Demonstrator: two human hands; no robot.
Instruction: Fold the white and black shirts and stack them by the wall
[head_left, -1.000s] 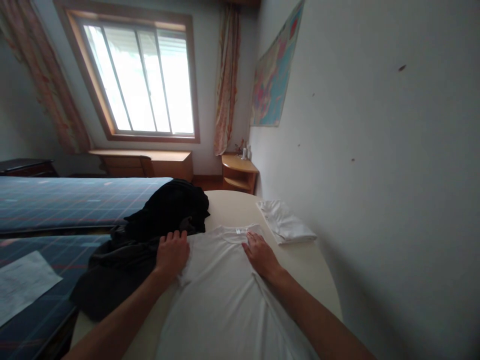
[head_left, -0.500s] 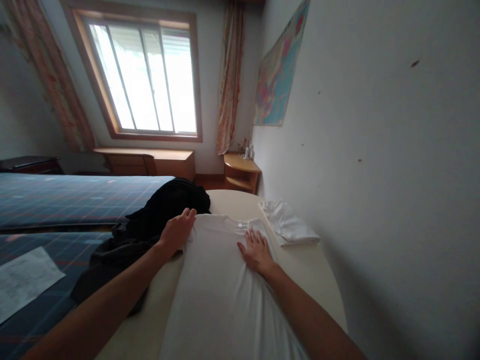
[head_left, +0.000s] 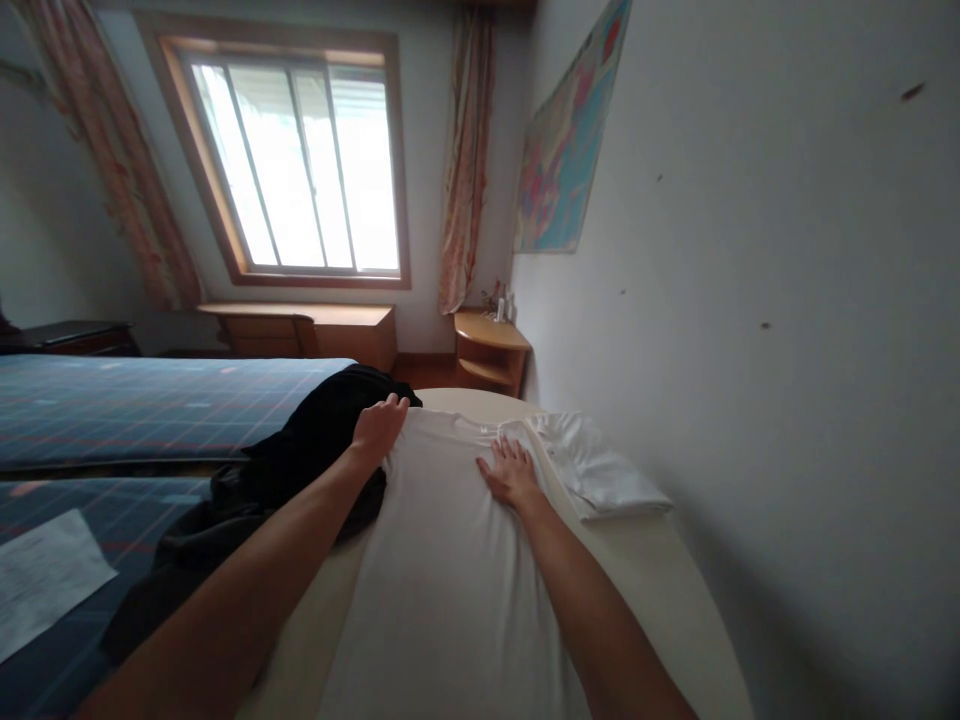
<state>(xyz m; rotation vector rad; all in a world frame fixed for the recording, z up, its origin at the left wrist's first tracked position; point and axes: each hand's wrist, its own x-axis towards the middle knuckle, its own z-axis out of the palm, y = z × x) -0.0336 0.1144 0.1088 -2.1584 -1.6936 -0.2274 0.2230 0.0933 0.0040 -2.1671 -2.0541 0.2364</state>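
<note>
The left hand (head_left: 379, 430) was at the left shoulder corner of the white T-shirt (head_left: 435, 570), its fingers curled together and seemingly pinching the cloth, though the fingertips were partly hidden. The shirt lay spread on the round cream table (head_left: 675, 600), neckline away from the person and body running toward the near edge. It looked light, thin and soft, in no danger of breaking but quick to wrinkle; the shoulder corners seemed the best places to take hold, where the cloth could be drawn taut. The right hand (head_left: 511, 474) lay flat, palm down with fingers spread, just below the neck label (head_left: 487, 430), gripping nothing; soft creases ran down the cloth beside it.

Around these, a sheet of paper (head_left: 52, 575) rested at far left on the plaid bed (head_left: 150, 400). Next came a heap of black clothes (head_left: 319, 425) at the table's left side, under the left forearm and crowding the shirt's left shoulder. On the right, a folded white garment (head_left: 607, 475) sat just beside the shirt's right shoulder, leaving little room there; whether the two touched was unclear. Beyond it, the bare wall (head_left: 810, 450) bounded that side.
</note>
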